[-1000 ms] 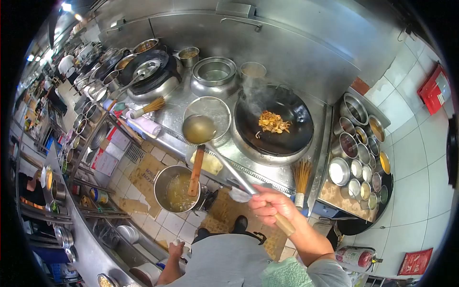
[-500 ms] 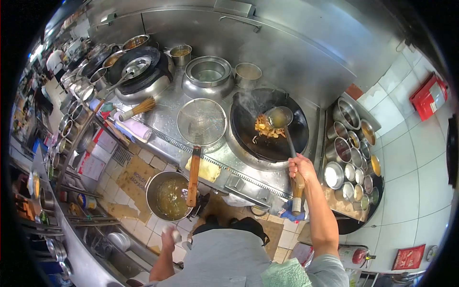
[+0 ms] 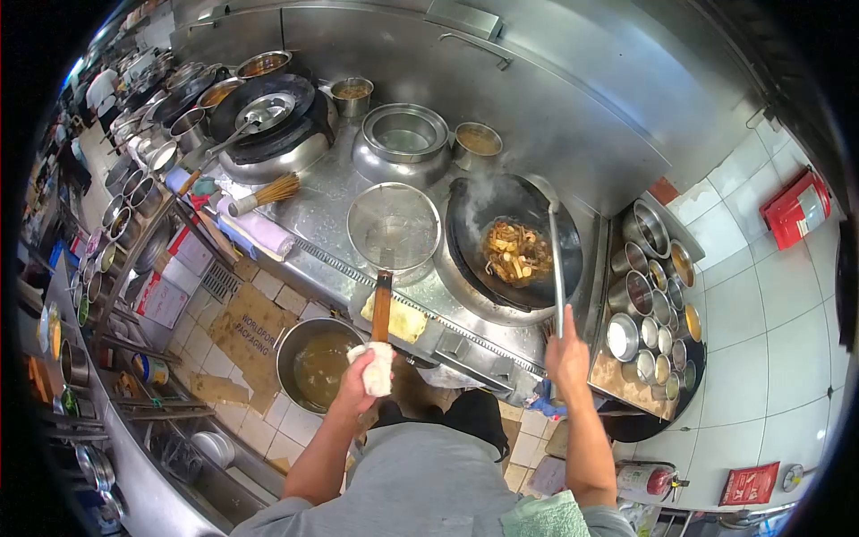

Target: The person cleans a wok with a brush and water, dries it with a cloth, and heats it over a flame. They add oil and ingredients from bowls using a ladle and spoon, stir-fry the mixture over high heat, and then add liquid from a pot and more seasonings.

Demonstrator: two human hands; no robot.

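My left hand [image 3: 357,383] is closed on a folded off-white cloth [image 3: 379,369]. The cloth covers the end of the wooden handle of a wire strainer [image 3: 394,231]; whether my fingers also grip that handle cannot be made out. Closed around the long handle of a ladle [image 3: 557,268] is my right hand [image 3: 567,362]. The ladle's bowl is at the upper right rim of a black wok [image 3: 474,264], seen edge-on. Browned food pieces [image 3: 517,251] lie steaming in the wok.
Below the strainer handle stands a pot of cloudy liquid [image 3: 318,362]. Several seasoning tins [image 3: 635,286] crowd the right side. A bamboo brush [image 3: 268,192] and a pink towel [image 3: 259,237] lie on the stove at left. Another wok [image 3: 234,134] sits beyond them.
My left hand has risen with the cloth to the strainer's handle end. My right hand has lifted the ladle off the food to the wok's upper right rim. The food looks darker and more spread.
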